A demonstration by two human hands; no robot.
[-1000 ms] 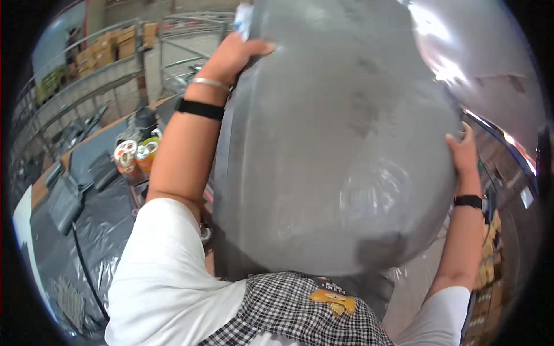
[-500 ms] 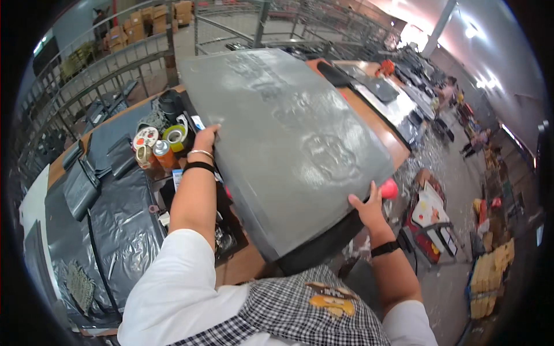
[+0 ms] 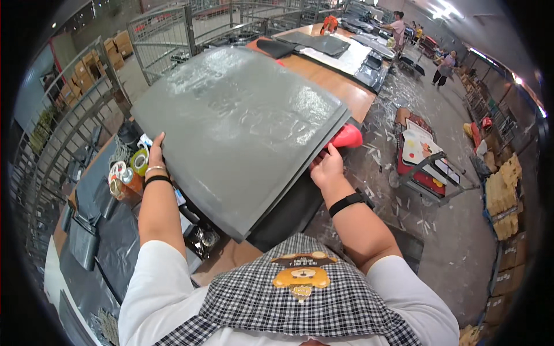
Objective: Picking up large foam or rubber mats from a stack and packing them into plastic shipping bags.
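A large grey sheet (image 3: 231, 132) with a smooth, glossy, wrinkled face lies in front of me, over at least one more layer whose edge shows on the right. My left hand (image 3: 157, 151) holds its left edge, thumb up and the other fingers hidden. At the right edge, my right hand (image 3: 327, 167) grips the layered sheets from the side, its fingertips partly hidden under them. Right beside those fingers, a smooth red rounded object (image 3: 346, 136) sticks out from below the sheets. Under the near edge shows a black sheet (image 3: 287, 216).
Left of the sheets stand a yellow-green tape roll (image 3: 139, 162) and an orange can (image 3: 131, 183). Black plastic sheeting (image 3: 118, 248) covers the table's left part. A loaded trolley (image 3: 430, 155) stands at right on the scrap-strewn floor. Farther off are metal railings (image 3: 158, 43) and people.
My view has swung to the right. My right hand has shifted from thumb-on-top to the side edge beside the red object, and a second layer now shows there. My left hand keeps its edge.
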